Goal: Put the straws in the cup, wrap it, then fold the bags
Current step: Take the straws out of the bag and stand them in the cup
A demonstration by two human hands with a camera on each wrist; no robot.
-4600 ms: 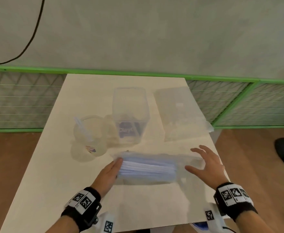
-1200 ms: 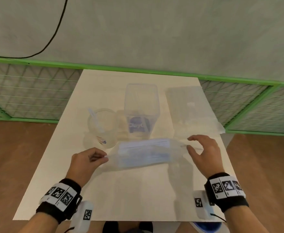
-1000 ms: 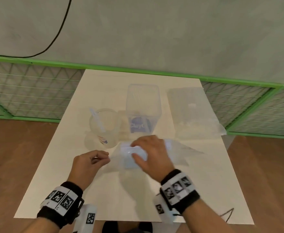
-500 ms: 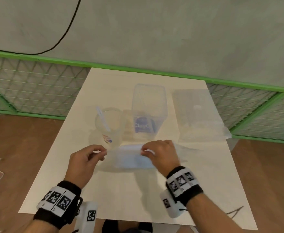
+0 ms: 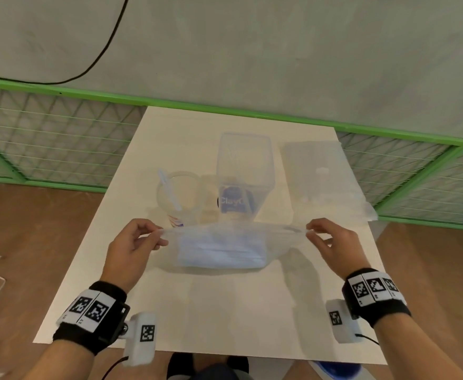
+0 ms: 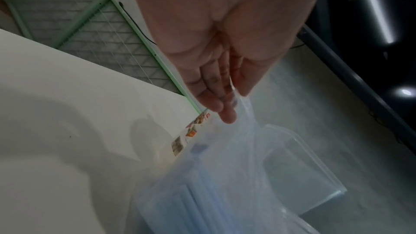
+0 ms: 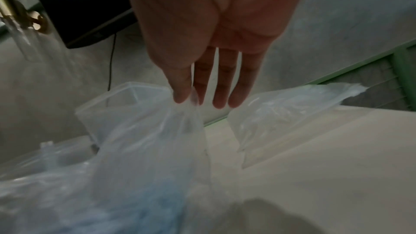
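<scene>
Your right hand [image 5: 334,245] has left the bag's middle and now pinches its right end; your left hand [image 5: 131,246] still pinches the left end; the straw bag [image 5: 220,249] hangs stretched between them, just over the table [image 5: 225,311], near the cup [image 5: 178,196]; looks like fold setup.

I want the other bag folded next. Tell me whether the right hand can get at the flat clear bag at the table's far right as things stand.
Probably not yet: the right hand pinches one end of the straw bag, the left hand the other. Once it lets go, the way to the flat clear bag looks free, with only bare table between.
</scene>
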